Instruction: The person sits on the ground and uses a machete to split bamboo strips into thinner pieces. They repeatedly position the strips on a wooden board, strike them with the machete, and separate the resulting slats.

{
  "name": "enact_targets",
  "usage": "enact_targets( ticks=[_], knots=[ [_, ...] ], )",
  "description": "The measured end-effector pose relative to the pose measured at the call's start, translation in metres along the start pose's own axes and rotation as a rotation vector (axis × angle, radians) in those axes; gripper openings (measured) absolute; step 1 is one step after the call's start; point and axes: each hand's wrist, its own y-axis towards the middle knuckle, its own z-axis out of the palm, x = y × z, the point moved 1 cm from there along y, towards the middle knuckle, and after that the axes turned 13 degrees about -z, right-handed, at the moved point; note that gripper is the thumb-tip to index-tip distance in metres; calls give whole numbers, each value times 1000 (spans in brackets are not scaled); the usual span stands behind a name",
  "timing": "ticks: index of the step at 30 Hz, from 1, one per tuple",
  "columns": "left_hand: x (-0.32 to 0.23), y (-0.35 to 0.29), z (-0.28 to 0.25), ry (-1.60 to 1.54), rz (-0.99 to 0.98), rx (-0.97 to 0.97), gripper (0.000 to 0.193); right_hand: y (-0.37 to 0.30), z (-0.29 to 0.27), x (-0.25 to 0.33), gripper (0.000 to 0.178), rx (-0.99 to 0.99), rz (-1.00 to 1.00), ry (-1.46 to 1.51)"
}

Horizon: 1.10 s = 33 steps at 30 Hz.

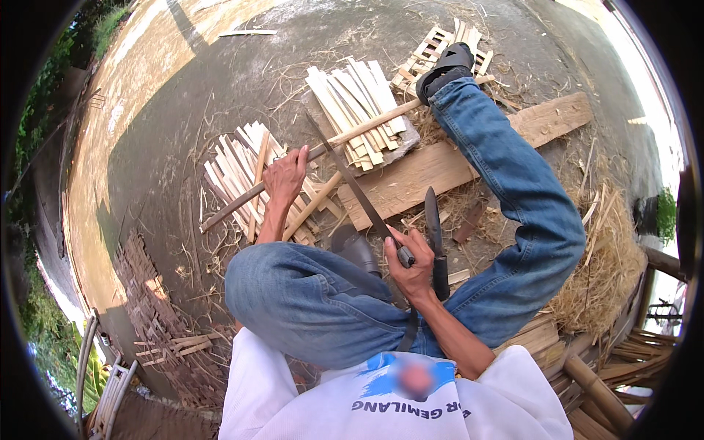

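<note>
My left hand [286,174] is closed round a brown wooden stick [238,207], which slants from lower left toward upper right. Its far end appears to reach my outstretched right foot [446,70], in a dark sandal. In my right hand [412,265] is the black handle of a long, narrow, dark blade [356,187]. That blade points up and left and crosses the stick just right of my left hand; whether its edge is toothed I cannot tell. A second knife [433,220], with a black handle, lies between my legs beside my right hand.
Pale split strips [352,103] lie stacked ahead, with another pile [238,172] to the left. A broad wooden plank [469,161] runs under my right leg. Fibre shavings [601,264] heap at right. A woven slatted piece [425,59] lies near my right foot.
</note>
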Motion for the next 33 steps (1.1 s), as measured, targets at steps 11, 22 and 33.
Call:
enact_targets(
  ticks=[11,22,33],
  knots=[
    [-6,1,-1,-19,-38,47,53,66,70,-41,23,35,-32,-35],
    [-4,-2,2,-22,-44,50,56,63,73,-34,29,138,13,-142],
    [4,-11,2,-20,-108,74,56,36,59,-22,29,226,12,-191]
  ],
)
